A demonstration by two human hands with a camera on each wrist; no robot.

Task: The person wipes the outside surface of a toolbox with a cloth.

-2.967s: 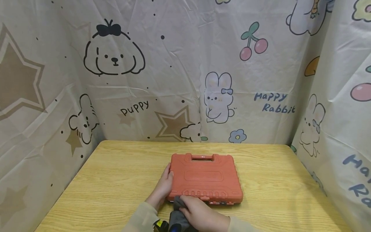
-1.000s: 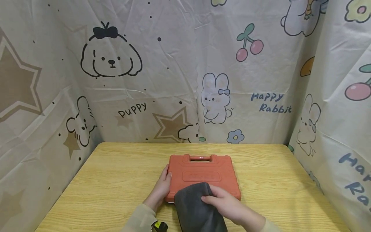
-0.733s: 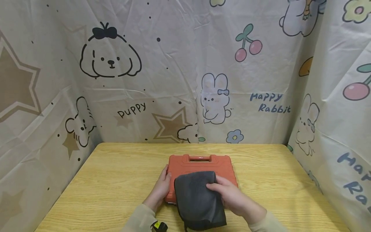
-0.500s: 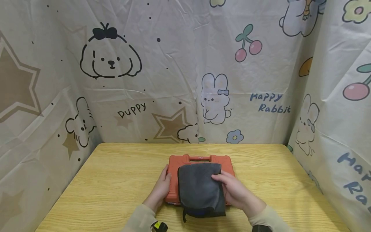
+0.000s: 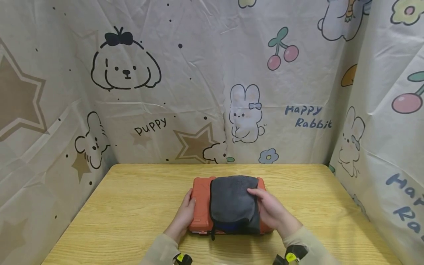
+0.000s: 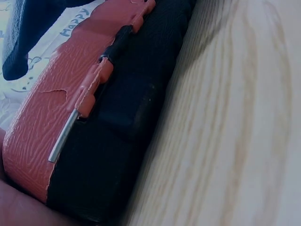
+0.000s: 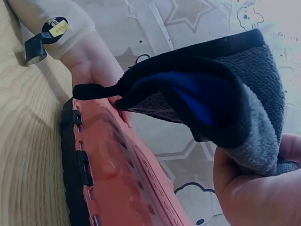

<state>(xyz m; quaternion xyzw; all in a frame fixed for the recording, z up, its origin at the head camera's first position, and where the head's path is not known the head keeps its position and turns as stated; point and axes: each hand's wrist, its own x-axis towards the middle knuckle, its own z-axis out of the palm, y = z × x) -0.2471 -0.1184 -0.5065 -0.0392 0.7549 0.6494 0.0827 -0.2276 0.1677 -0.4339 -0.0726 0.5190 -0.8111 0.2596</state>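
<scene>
A red plastic carrying case [image 5: 200, 202] with a black lower half lies flat on the table. My left hand [image 5: 183, 215] holds its left side; the left wrist view shows skin against the case's corner [image 6: 28, 155]. Over the lid, my right hand [image 5: 273, 209] pinches the right edge of a folded grey cloth [image 5: 233, 200] with dark edging and a small loop. The cloth covers most of the lid and the carry handle in the head view. In the right wrist view the cloth [image 7: 254, 117] is raised off the lid, its blue inside showing in the fold.
The wood-grain table [image 5: 132, 206] extends on both sides of the case. A printed curtain [image 5: 185, 81] stands behind and at the sides. Black wrist mounts with yellow labels sit on my left sleeve [image 5: 159, 250] and right sleeve [image 5: 308, 244].
My right hand has brought the cloth up from the table's near edge, spread it wider, and carried it forward and rightward over the case. My left hand stays at the case's left side.
</scene>
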